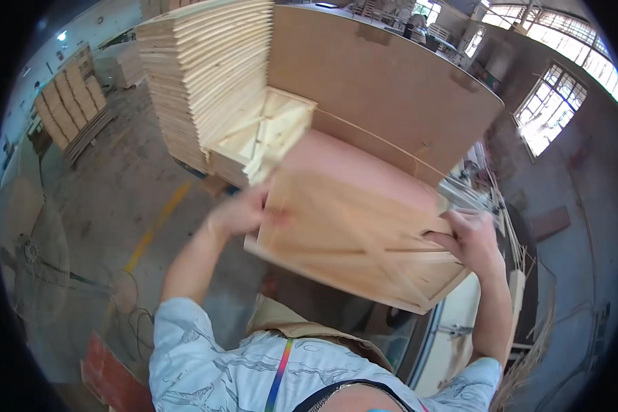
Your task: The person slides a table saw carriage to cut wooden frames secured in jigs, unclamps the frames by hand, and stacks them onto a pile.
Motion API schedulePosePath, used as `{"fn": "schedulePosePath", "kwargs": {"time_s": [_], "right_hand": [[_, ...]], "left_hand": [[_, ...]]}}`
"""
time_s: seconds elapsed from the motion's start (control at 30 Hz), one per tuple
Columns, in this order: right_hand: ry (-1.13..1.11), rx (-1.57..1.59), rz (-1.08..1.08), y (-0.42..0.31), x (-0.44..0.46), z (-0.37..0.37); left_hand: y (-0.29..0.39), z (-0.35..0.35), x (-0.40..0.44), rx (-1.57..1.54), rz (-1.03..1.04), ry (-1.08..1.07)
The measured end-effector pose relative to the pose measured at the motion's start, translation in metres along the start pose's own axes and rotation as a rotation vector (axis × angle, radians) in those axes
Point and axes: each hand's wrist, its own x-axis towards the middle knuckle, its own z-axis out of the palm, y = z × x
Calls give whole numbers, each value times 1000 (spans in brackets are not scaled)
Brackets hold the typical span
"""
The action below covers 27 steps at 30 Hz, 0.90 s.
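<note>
Between my hands is a light wooden panel (336, 226) with a frame and crossed diagonal braces, tilted in front of my body. My left hand (244, 211) grips its left edge and is slightly smeared by motion. On the right edge, my right hand (470, 233) is closed with the thumb lying over the panel's face. A smooth pinkish-brown surface (357, 165) lies just beyond the panel. Past my left hand, a similar braced panel (281, 120) lies beside a tall stack of wooden panels (209, 75).
A large upright brown board (384, 89) rises behind the work surface. Thin wooden strips (518, 254) stand at the right. On the left are a fan (38, 257), a bundled wood stack (72, 99) and a yellow floor line (158, 226). A red board (113, 374) lies at lower left.
</note>
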Motion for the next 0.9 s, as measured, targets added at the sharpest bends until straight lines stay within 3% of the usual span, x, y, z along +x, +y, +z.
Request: {"fn": "schedulePosePath", "kwargs": {"time_s": [0.07,0.13,0.17,0.2,0.23,0.33,0.43,0.47,0.5,0.53,0.57,0.63,0.67,0.73,0.77,0.83,0.9], "right_hand": [[-47,41,-80,-3,35,24],[185,-179,-234,-9,78,43],[183,-170,-227,-11,87,56],[301,-158,-41,-11,94,73],[415,-147,147,-10,98,93],[581,-46,520,15,69,207],[221,976,1062,-15,90,305],[342,1314,958,-37,109,322],[461,1128,836,-51,131,337],[468,1198,848,-55,149,339],[301,1197,947,-52,159,334],[315,1072,918,-46,173,359],[316,1078,924,-43,173,371],[278,806,749,-38,170,388],[279,812,755,-41,171,398],[537,225,711,-49,171,415],[398,403,773,-42,180,425]], "left_hand": [[-43,14,-39,-54,68,179],[-81,19,-62,-113,82,287],[-102,19,-70,-334,42,348],[-116,19,-77,-554,1,409],[-121,24,-80,-551,-9,410],[-131,52,-67,-793,33,780],[-136,60,-51,-795,15,894],[-138,59,-46,-789,5,895],[-141,55,-38,-748,-4,960],[-145,50,-34,-707,-12,1025],[-153,41,-34,-700,-18,1024],[-160,20,-38,-230,-255,991],[-156,18,-44,-223,-260,989],[-122,17,-58,-122,-590,766],[-123,12,-60,-115,-596,764],[-126,2,-65,149,-565,682],[-117,-15,-67,233,-617,617]]}}
